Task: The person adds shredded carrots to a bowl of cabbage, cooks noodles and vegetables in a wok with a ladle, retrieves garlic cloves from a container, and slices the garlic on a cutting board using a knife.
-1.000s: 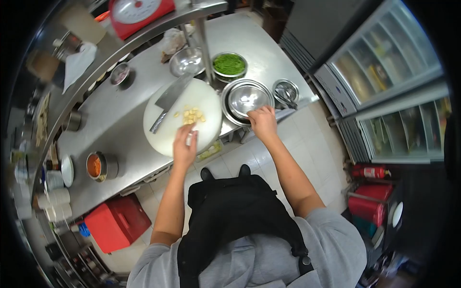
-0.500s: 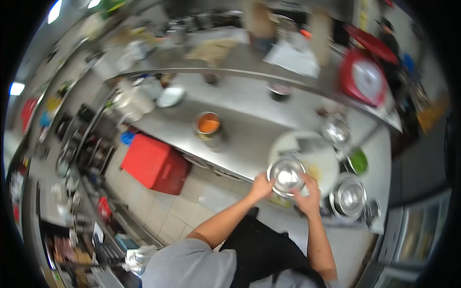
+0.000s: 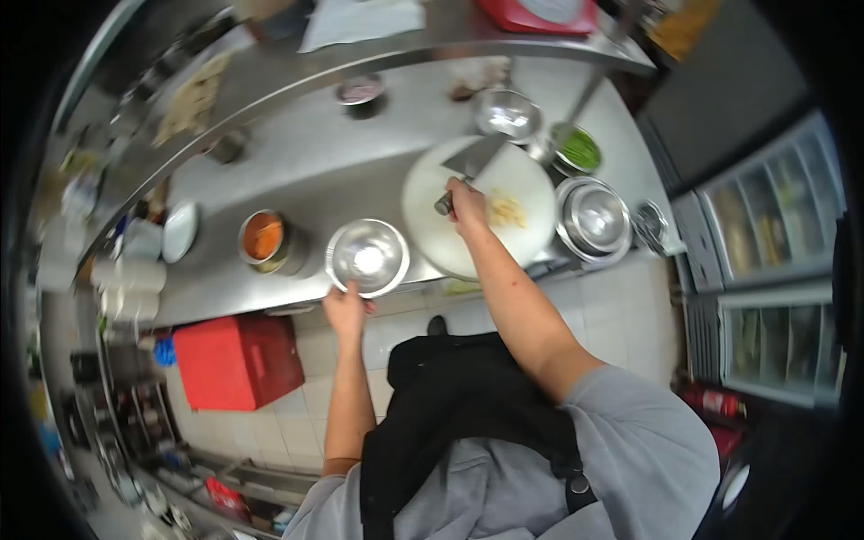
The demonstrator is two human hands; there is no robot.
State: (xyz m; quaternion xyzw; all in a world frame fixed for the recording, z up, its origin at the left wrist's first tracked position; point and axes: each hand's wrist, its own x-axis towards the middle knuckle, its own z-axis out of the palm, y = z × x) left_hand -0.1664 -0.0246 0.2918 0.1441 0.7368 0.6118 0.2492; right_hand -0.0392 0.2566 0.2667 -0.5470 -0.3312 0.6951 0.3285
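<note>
My left hand pinches the near rim of a shiny steel bowl, which looks bare inside, at the front edge of the steel counter. Over the round white cutting board, my right hand is closed around the handle of a cleaver. Its wide blade points away from me toward the back of the board. To the right of that hand lies a small pile of chopped pale yellow pieces.
A steel pot with orange contents stands left of the bowl. Stacked steel bowls, a container of chopped greens and another steel bowl surround the board. A raised shelf crosses behind; a red box sits below left.
The steel bowl was between both hands over the board's front; now only my left hand holds it, left of the board. My right hand has taken hold of the cleaver. The view has turned.
</note>
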